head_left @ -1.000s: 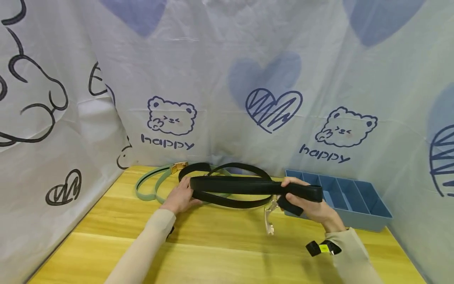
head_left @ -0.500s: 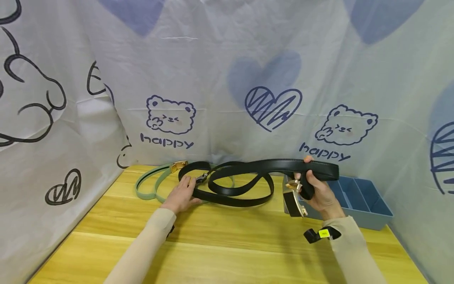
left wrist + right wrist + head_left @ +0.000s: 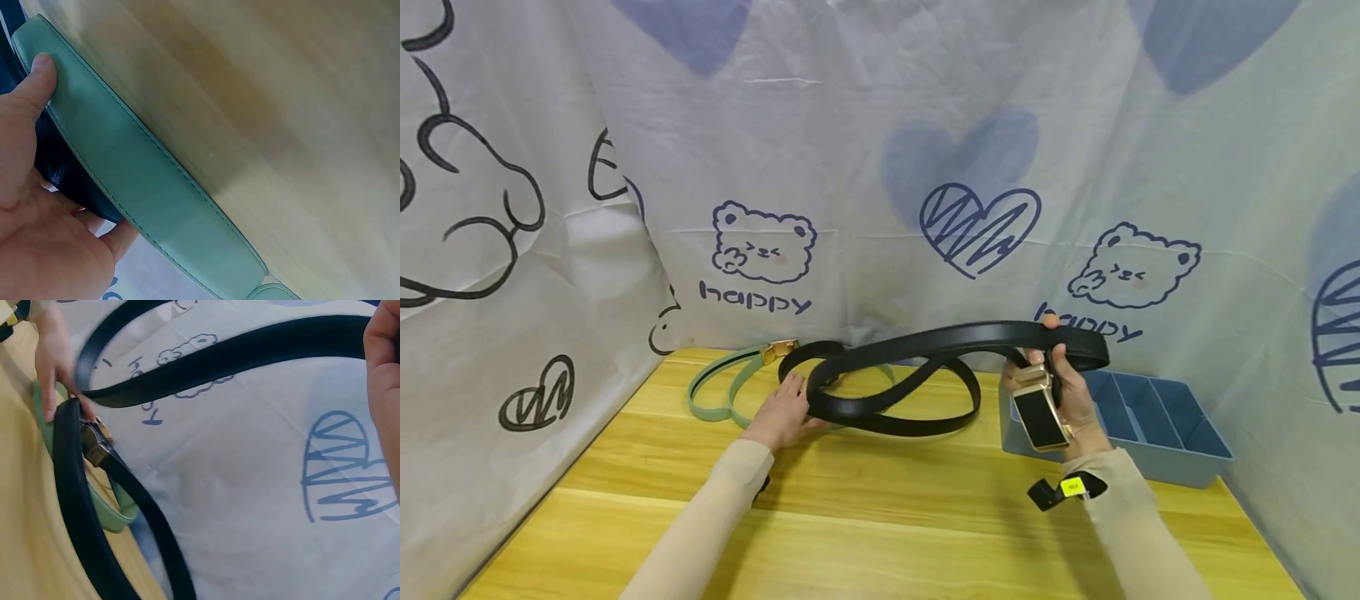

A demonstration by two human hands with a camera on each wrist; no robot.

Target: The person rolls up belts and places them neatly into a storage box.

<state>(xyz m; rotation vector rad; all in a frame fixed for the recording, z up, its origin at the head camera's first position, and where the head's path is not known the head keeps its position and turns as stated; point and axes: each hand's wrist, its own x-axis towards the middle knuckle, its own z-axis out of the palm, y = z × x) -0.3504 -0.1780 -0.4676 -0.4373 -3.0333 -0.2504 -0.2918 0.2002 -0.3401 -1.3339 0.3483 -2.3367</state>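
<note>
My right hand [image 3: 1077, 407] grips a black leather belt [image 3: 940, 335] near its gold-rimmed buckle [image 3: 1040, 414], which hangs beside the palm. The belt is raised above the table and loops out to the left. A second black belt [image 3: 925, 428] lies coiled on the table, its buckle [image 3: 97, 453] showing in the right wrist view. My left hand [image 3: 781, 413] is at the left end of that coil, thumb on one side and fingers on the other. The thumb also touches a green belt [image 3: 144, 169] with a gold buckle [image 3: 778, 351].
A blue-grey divided box [image 3: 1183, 468] stands on the right of the wooden table [image 3: 880, 533], partly behind my right hand. A printed white cloth [image 3: 865, 250] hangs close behind the belts.
My right hand has risen and shifted right with the black belt, whose strap now curves up in a loop; its buckle has turned face forward. My left hand has stayed in place.
</note>
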